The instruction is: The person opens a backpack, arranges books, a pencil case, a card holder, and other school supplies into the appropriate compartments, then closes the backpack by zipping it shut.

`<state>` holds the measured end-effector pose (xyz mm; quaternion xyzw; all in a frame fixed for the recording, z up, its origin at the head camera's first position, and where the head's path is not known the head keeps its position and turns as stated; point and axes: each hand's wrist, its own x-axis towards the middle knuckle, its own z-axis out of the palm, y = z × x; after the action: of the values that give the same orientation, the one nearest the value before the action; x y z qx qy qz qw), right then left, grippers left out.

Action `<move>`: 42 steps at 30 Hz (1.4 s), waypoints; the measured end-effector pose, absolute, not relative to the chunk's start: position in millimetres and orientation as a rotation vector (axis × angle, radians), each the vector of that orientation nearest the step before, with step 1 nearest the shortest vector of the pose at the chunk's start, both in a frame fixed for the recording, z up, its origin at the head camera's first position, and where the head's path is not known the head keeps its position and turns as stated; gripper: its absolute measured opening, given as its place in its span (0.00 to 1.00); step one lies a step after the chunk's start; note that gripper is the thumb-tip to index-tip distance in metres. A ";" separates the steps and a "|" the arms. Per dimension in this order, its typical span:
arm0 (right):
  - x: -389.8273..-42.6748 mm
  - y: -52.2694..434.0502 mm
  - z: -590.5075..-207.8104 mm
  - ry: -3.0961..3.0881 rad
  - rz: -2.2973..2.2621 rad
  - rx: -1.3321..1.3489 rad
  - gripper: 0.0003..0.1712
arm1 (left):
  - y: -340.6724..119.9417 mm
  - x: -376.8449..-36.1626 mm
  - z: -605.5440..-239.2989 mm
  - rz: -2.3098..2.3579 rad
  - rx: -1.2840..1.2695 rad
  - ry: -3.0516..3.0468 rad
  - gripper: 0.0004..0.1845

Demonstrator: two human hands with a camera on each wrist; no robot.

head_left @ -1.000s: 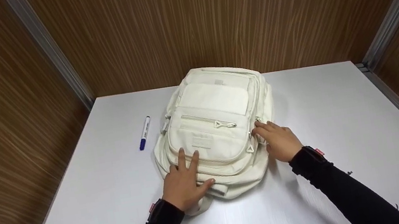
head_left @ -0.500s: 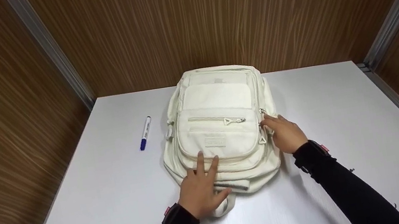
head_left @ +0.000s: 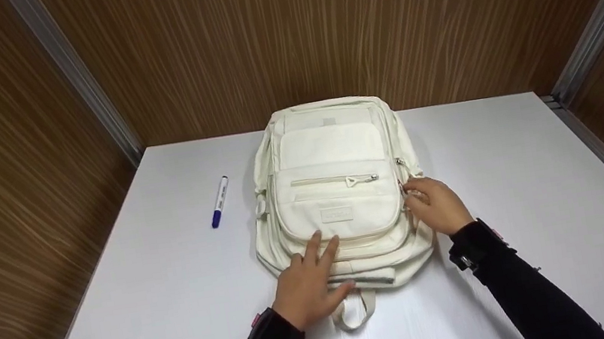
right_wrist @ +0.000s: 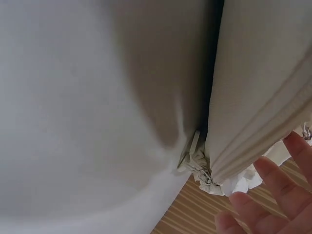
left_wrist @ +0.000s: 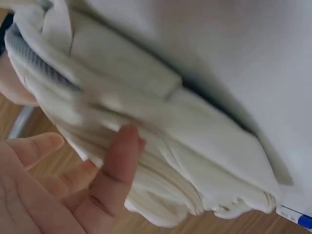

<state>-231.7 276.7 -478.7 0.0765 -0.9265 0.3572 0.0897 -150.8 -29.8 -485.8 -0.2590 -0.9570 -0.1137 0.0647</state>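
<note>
Your backpack (head_left: pixel 335 188) lies flat in the middle of the white bench (head_left: pixel 523 189), front pockets up, its carry loop (head_left: pixel 354 314) at the near edge toward you. Your left hand (head_left: pixel 309 280) rests on the near end of the backpack, fingers straight and spread, pressing on the fabric and gripping nothing. Your right hand (head_left: pixel 435 204) sits at the backpack's right side by the zipper pulls (head_left: pixel 400 165), fingers curled in against the side; you cannot tell from these views whether it pinches a pull. Off to your left, well apart from the backpack, 1 blue-capped marker (head_left: pixel 219 201) lies on the bench.
</note>
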 end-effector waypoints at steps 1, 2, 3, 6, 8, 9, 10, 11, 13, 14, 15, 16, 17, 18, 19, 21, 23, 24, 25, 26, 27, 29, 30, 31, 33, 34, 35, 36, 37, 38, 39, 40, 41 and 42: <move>-230.7 276.0 -478.8 -2.753 1.063 0.230 0.20 | -33.5 -153.4 -483.2 -0.373 -0.772 -2.875 0.42; -229.9 275.0 -479.1 -2.751 1.055 0.233 0.20 | -37.6 -156.1 -481.2 -0.388 -0.764 -2.854 0.41; -229.4 273.9 -479.4 -2.750 1.043 0.237 0.20 | -41.9 -159.3 -480.1 -0.401 -0.760 -2.826 0.40; -228.6 270.5 -480.9 -2.729 1.011 0.228 0.19 | -55.3 -168.7 -480.6 -0.392 -0.743 -2.761 0.41; -228.2 268.4 -480.9 -2.715 1.000 0.209 0.17 | -64.1 -174.0 -482.7 -0.365 -0.741 -2.768 0.43; -228.0 267.6 -480.5 -2.710 0.999 0.196 0.16 | -68.2 -176.3 -484.0 -0.367 -0.741 -2.784 0.44; -227.8 267.0 -479.8 -2.707 0.995 0.186 0.15 | -72.1 -178.3 -485.2 -0.381 -0.743 -2.803 0.45; -227.6 266.5 -478.9 -2.705 0.991 0.174 0.14 | -75.4 -180.3 -486.3 -0.400 -0.747 -2.824 0.46; -227.1 265.6 -476.8 -2.708 0.979 0.147 0.12 | -81.3 -184.1 -489.5 -0.454 -0.763 -2.861 0.48; -226.7 265.0 -475.6 -2.713 0.968 0.133 0.12 | -83.6 -185.8 -491.5 -0.494 -0.775 -2.869 0.49; -226.3 264.7 -474.5 -2.717 0.954 0.120 0.11 | -85.4 -187.3 -493.7 -0.538 -0.789 -2.872 0.49; -226.0 264.6 -473.4 -2.720 0.940 0.110 0.10 | -86.7 -188.6 -495.9 -0.578 -0.805 -2.869 0.49; -225.4 264.5 -472.3 -2.725 0.931 0.100 0.10 | -87.5 -189.7 -498.1 -0.615 -0.816 -2.871 0.49; -224.8 264.7 -471.1 -2.731 0.923 0.090 0.10 | -88.0 -190.5 -500.4 -0.643 -0.822 -2.873 0.49; -224.1 265.0 -469.9 -2.736 0.915 0.085 0.09 | -88.1 -191.1 -502.3 -0.672 -0.826 -2.871 0.48; -223.0 266.2 -468.0 -2.739 0.906 0.081 0.09 | -87.6 -191.2 -504.8 -0.711 -0.821 -2.870 0.47; -221.0 267.6 -466.1 -2.742 0.895 0.085 0.09 | -86.2 -191.1 -505.9 -0.722 -0.806 -2.875 0.47; -219.8 268.3 -465.5 -2.743 0.882 0.089 0.09 | -85.3 -191.0 -506.0 -0.723 -0.803 -2.872 0.47; -218.5 269.0 -465.2 -2.743 0.865 0.099 0.08 | -84.3 -190.8 -506.2 -0.724 -0.800 -2.871 0.48; -217.1 269.4 -465.1 -2.743 0.842 0.111 0.08 | -83.3 -190.5 -506.1 -0.724 -0.797 -2.873 0.48; -215.4 269.5 -465.1 -2.743 0.816 0.127 0.08 | -82.2 -190.3 -506.3 -0.725 -0.797 -2.872 0.48; -212.3 269.3 -465.4 -2.738 0.755 0.162 0.07 | -79.7 -190.8 -506.4 -0.723 -0.790 -2.880 0.49; -210.8 268.8 -465.8 -2.732 0.722 0.178 0.07 | -78.4 -190.8 -506.5 -0.719 -0.783 -2.885 0.49; -209.5 268.2 -466.3 -2.723 0.690 0.193 0.06 | -77.1 -190.9 -506.8 -0.712 -0.776 -2.891 0.49; -206.6 266.6 -467.2 -2.702 0.637 0.220 0.05 | -74.4 -191.0 -506.7 -0.706 -0.762 -2.899 0.49; -205.0 265.7 -467.5 -2.692 0.614 0.232 0.04 | -72.9 -190.9 -506.3 -0.702 -0.753 -2.904 0.49; -203.3 264.8 -468.1 -2.684 0.592 0.240 0.04 | -71.5 -190.7 -505.9 -0.697 -0.747 -2.905 0.49; -201.4 263.9 -468.6 -2.678 0.576 0.252 0.03 | -70.0 -190.4 -505.4 -0.689 -0.741 -2.905 0.49; -199.4 263.0 -469.2 -2.675 0.562 0.267 0.02 | -68.5 -190.1 -504.8 -0.681 -0.734 -2.906 0.49; -197.2 262.0 -469.6 -2.677 0.554 0.282 0.02 | -66.9 -189.8 -504.0 -0.676 -0.725 -2.908 0.49; -194.8 260.8 -469.9 -2.683 0.553 0.296 0.02 | -65.2 -189.7 -503.2 -0.666 -0.717 -2.907 0.48; -192.3 259.5 -470.2 -2.691 0.552 0.309 0.03 | -63.4 -189.7 -502.6 -0.651 -0.709 -2.904 0.48; -189.9 258.1 -470.5 -2.699 0.553 0.323 0.04 | -61.5 -189.9 -502.0 -0.635 -0.699 -2.905 0.48; -187.4 256.4 -470.4 -2.707 0.557 0.338 0.05 | -59.6 -190.0 -501.5 -0.621 -0.688 -2.904 0.48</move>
<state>-187.4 256.4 -470.4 0.1195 -0.9568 0.1970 0.1775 -190.0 -59.6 -501.5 -0.2254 -0.9516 -0.2035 0.0465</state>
